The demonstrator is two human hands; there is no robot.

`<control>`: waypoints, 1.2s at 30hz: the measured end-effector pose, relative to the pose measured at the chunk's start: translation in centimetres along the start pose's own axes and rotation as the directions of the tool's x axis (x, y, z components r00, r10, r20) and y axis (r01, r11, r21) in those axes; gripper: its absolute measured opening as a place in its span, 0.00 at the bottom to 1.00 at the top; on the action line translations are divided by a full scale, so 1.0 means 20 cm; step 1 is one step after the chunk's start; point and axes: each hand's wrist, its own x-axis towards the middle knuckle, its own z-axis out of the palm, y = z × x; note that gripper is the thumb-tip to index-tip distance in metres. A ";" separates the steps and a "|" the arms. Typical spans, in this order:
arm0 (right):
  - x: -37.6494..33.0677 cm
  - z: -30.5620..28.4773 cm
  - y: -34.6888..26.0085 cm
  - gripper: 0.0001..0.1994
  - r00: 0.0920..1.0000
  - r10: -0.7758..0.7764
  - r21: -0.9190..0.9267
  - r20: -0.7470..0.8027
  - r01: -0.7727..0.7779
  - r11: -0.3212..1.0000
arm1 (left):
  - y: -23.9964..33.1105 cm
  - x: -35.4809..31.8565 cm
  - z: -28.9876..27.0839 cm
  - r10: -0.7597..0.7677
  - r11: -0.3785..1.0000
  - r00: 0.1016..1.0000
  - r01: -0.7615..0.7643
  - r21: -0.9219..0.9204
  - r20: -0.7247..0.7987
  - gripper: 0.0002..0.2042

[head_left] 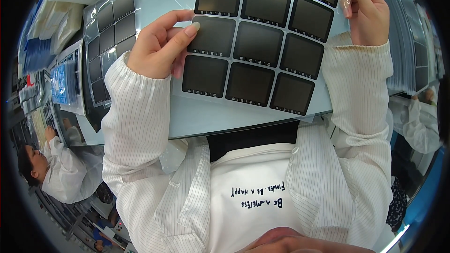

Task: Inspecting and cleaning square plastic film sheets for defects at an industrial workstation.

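A clear sheet with rows of dark rectangular panels (258, 43), each with rounded corners and a strip of small pale marks along its lower edge, is held tilted over the table. My left hand (157, 47) pinches its left edge, thumb on top and fingers partly hidden beneath. At the sheet's upper right edge, my right hand (368, 14) grips the border with its fingertips. The sheet's far end runs out of the picture at the top. Both of my forearms wear white pinstriped sleeves.
The pale glass-topped table (211, 124) has its near edge close to my body. Another sheet of dark panels (107, 33) lies at the left, near a blue-wrapped pack (64, 82). A tall stack of sheets (403, 42) stands at the right. Co-workers in white (70, 173) sit on both sides.
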 end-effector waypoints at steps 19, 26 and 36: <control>-0.01 0.01 0.00 0.07 1.000 0.011 -0.027 -0.018 -0.011 1.000 | -0.01 0.01 -0.01 0.009 1.000 0.999 -0.008 -0.024 0.043 0.19; -0.01 0.01 0.00 0.07 1.000 0.012 -0.034 -0.002 -0.012 0.999 | -0.01 0.00 -0.01 0.014 0.999 0.999 -0.012 -0.030 0.051 0.18; 0.00 0.00 0.01 0.07 0.999 0.010 -0.019 0.035 -0.009 1.000 | 0.00 0.00 -0.03 -0.056 0.998 0.994 0.055 0.005 0.097 0.17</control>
